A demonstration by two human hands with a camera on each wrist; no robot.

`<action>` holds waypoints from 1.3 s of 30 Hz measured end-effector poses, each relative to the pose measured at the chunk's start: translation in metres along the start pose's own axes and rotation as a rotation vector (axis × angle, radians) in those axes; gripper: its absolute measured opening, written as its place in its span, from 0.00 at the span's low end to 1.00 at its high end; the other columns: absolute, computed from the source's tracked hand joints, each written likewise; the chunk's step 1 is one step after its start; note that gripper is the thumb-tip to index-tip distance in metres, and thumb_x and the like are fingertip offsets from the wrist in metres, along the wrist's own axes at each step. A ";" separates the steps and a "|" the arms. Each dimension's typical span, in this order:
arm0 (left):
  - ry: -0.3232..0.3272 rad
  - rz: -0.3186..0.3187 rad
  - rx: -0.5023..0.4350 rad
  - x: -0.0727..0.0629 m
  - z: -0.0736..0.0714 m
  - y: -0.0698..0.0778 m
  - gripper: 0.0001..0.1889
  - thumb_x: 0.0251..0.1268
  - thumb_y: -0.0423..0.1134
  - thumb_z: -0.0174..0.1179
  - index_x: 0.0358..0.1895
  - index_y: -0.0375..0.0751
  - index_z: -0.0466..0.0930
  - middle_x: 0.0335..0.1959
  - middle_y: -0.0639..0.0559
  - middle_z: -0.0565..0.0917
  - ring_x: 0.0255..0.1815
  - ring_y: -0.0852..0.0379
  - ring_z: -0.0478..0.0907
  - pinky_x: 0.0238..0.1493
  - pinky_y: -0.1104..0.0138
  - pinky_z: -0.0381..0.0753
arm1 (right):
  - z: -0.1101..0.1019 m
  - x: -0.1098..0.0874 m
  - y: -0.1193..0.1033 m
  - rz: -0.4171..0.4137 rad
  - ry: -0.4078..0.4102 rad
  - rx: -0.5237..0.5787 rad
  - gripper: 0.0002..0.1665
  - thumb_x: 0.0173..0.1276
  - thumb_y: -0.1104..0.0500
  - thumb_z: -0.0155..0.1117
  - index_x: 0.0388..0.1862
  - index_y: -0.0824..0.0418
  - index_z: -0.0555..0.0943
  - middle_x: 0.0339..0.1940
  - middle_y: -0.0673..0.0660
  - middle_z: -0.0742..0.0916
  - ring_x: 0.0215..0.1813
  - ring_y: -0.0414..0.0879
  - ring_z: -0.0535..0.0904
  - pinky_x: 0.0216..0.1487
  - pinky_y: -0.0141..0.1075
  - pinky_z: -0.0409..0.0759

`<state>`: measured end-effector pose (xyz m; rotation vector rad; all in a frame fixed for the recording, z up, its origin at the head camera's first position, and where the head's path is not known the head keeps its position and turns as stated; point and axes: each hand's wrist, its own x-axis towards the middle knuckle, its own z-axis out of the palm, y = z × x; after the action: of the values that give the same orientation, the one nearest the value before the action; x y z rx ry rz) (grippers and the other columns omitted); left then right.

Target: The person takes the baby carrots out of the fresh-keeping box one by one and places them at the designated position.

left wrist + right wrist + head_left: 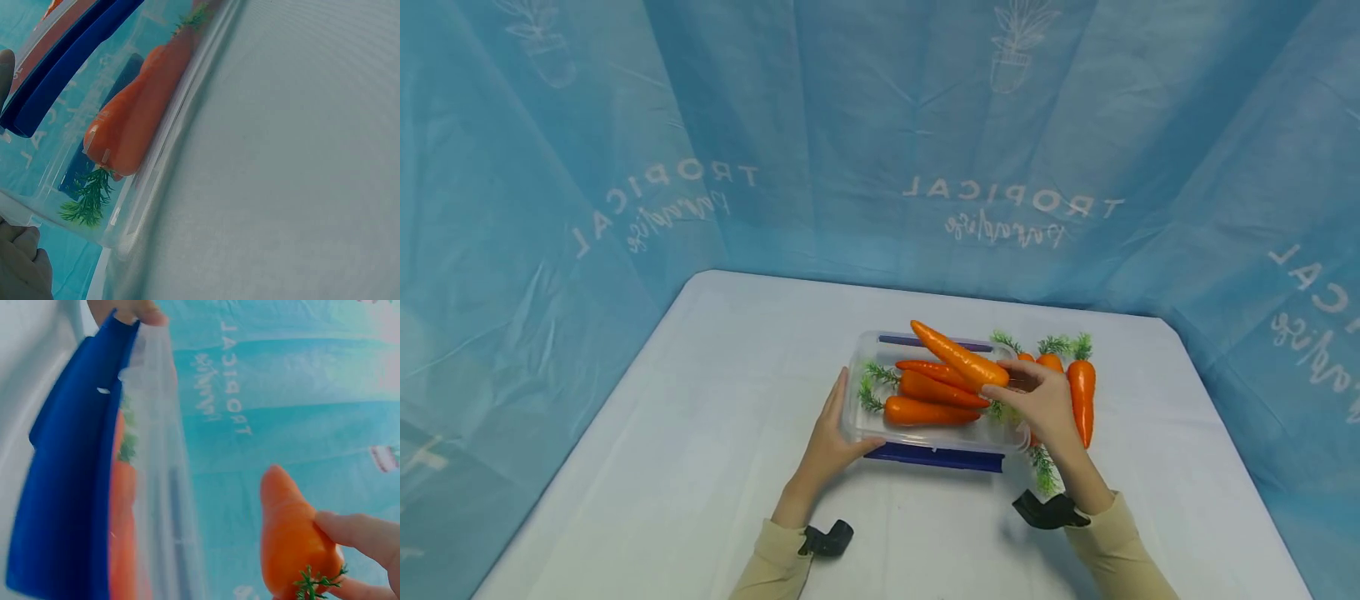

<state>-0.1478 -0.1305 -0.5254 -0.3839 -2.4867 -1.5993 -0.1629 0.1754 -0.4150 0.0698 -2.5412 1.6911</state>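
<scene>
A clear plastic food container (853, 407) with blue latch flaps (934, 456) sits on the table. Several toy carrots (925, 412) with green tops lie inside it. My left hand (827, 446) grips the container's left end, thumb on the front rim and fingers along the side. Above the container's right part, my right hand (1045, 404) pinches an orange carrot (958, 357) near its leafy end. That carrot's tip points up and to the left. In the right wrist view, thumb and finger press the sides of the held carrot (294, 544), with its green top (312, 582) showing below.
To the container's right lie more carrots (1082, 392), partly hidden by my right hand. A leafy green top (1043, 468) shows near the container's front right corner. The white table (647, 433) has blue printed curtains (850, 142) behind and at both sides.
</scene>
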 end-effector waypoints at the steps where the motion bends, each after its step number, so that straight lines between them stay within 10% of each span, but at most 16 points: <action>1: 0.001 0.000 0.001 0.000 0.000 0.000 0.62 0.43 0.52 0.75 0.78 0.50 0.39 0.78 0.43 0.49 0.77 0.40 0.50 0.73 0.43 0.53 | -0.003 -0.001 -0.001 -0.004 0.038 0.007 0.27 0.54 0.56 0.75 0.52 0.65 0.82 0.49 0.66 0.85 0.39 0.28 0.81 0.42 0.23 0.82; 12: -0.001 -0.025 0.003 -0.003 0.002 -0.001 0.61 0.43 0.49 0.75 0.78 0.53 0.39 0.78 0.45 0.48 0.78 0.42 0.49 0.73 0.43 0.52 | -0.035 -0.007 0.009 -0.065 0.398 0.015 0.21 0.55 0.61 0.74 0.47 0.66 0.83 0.38 0.44 0.85 0.37 0.28 0.81 0.39 0.17 0.79; 21: 0.011 -0.022 0.003 -0.003 0.002 0.000 0.61 0.43 0.43 0.76 0.78 0.51 0.40 0.78 0.44 0.49 0.77 0.42 0.49 0.73 0.44 0.52 | -0.052 -0.009 0.050 -0.084 0.554 -0.086 0.21 0.53 0.62 0.75 0.46 0.67 0.84 0.43 0.64 0.86 0.35 0.25 0.79 0.39 0.13 0.76; 39: 0.002 -0.023 0.006 0.001 0.000 0.002 0.61 0.43 0.45 0.76 0.78 0.50 0.39 0.78 0.44 0.48 0.78 0.42 0.49 0.74 0.43 0.52 | -0.082 -0.023 0.111 0.091 0.788 -0.195 0.25 0.57 0.57 0.72 0.49 0.72 0.81 0.42 0.68 0.84 0.32 0.24 0.70 0.33 0.07 0.68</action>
<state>-0.1476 -0.1291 -0.5233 -0.3548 -2.5030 -1.5991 -0.1458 0.2934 -0.4875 -0.6046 -2.0843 1.1459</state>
